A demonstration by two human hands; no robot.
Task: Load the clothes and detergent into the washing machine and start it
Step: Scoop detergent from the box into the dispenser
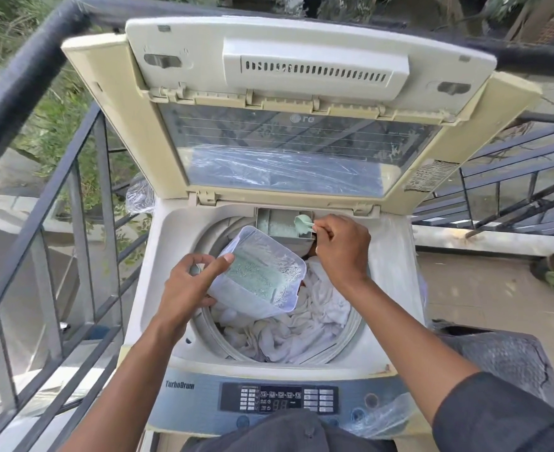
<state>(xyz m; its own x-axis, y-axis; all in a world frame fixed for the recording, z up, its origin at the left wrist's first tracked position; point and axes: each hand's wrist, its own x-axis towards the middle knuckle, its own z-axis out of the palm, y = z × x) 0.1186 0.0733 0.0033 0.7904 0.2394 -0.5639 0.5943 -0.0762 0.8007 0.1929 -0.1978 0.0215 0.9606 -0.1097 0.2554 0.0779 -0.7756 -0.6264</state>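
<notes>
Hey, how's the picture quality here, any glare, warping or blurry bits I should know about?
Head view: soft daylight, no hard shadows; wide-angle lens bows the railing and the washer's open lid; sheen on the lid's plastic film; both hands, left and right, the detergent tub and scoop look sharp; control panel text is too small to read.

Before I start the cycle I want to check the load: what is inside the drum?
White clothes lie crumpled inside the drum. The detergent container in the left hand and the right hand cover part of them.
</notes>
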